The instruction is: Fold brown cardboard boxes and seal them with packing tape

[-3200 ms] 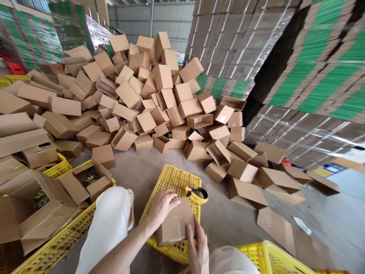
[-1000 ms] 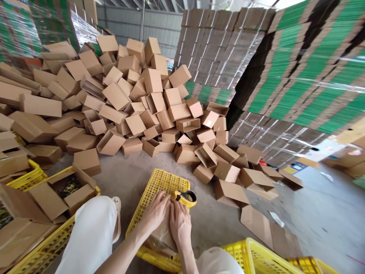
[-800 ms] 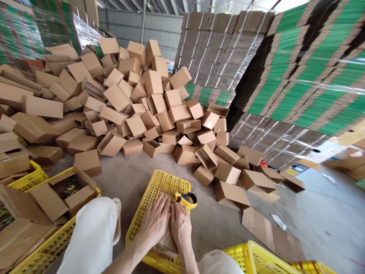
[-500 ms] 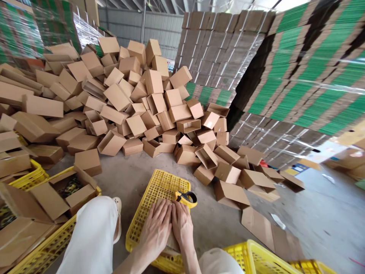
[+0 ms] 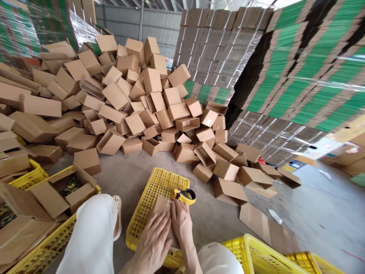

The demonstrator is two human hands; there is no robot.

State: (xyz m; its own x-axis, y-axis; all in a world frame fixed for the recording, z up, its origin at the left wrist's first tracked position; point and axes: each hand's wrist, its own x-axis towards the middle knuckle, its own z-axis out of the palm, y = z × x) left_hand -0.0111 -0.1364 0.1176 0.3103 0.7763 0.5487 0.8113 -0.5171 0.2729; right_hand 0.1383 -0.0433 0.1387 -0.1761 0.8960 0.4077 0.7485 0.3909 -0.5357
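Note:
A small cardboard box (image 5: 160, 205) with a strip of clear tape lies on an upturned yellow plastic crate (image 5: 139, 215) between my knees. My left hand (image 5: 156, 234) rests flat on the box top, fingers stretched and thumb apart. Along the right edge of the box, my right hand (image 5: 181, 220) has its fingers close together and bent over the edge. A yellow-and-black tape dispenser (image 5: 184, 196) sits on the crate's far right corner, just beyond my right fingertips. The underside of the box is hidden.
A big heap of cardboard boxes (image 5: 137, 123) spreads across the floor ahead. Yellow crates stand at my left (image 5: 61, 239) and right (image 5: 256, 255), the left one holding an open box (image 5: 81, 198). Strapped stacks of flattened cartons (image 5: 213, 49) rise behind.
My left hand has slid back toward me along the box, uncovering its far end and the tape. My right hand stays by the right edge. The view has shifted slightly.

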